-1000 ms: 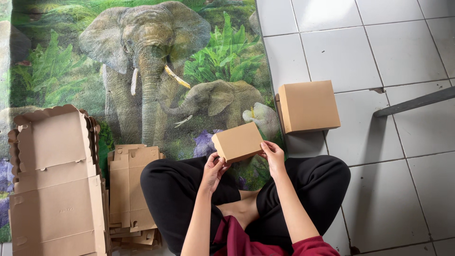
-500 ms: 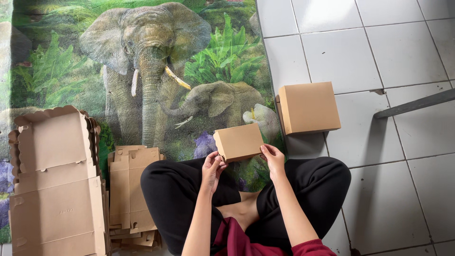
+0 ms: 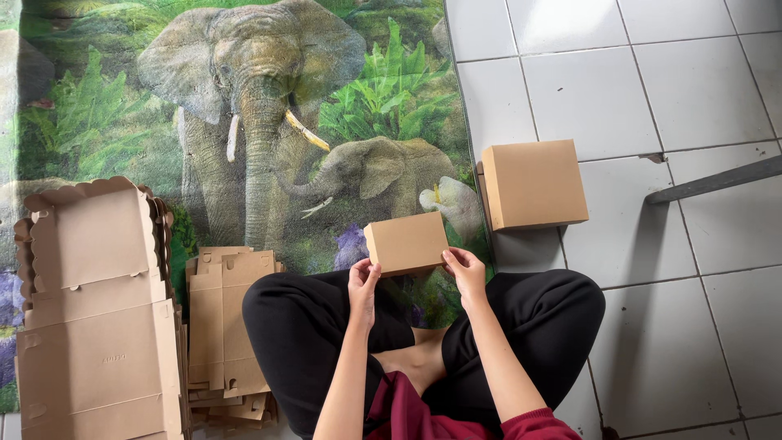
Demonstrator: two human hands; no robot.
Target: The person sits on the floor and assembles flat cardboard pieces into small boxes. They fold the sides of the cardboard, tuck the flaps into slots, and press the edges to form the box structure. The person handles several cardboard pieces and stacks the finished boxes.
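Both hands pinching small box (image 3: 406, 243) | left hand (image 3: 362, 281) | right hand (image 3: 467, 271) | long axis left-right, level

Small brown box (image 3: 406, 243) in hands, closed box (image 3: 533, 183) on tiles, flat cartons (image 3: 94, 326) left

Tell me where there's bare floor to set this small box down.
Bare tiles lie right of the finished box, up to the grey bar. The elephant mat beyond the held box is open. Crowded: flat cardboard stacks at left.

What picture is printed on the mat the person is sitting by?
The mat shows grey elephants, a big one and a calf, among green plants; the head view shows it.
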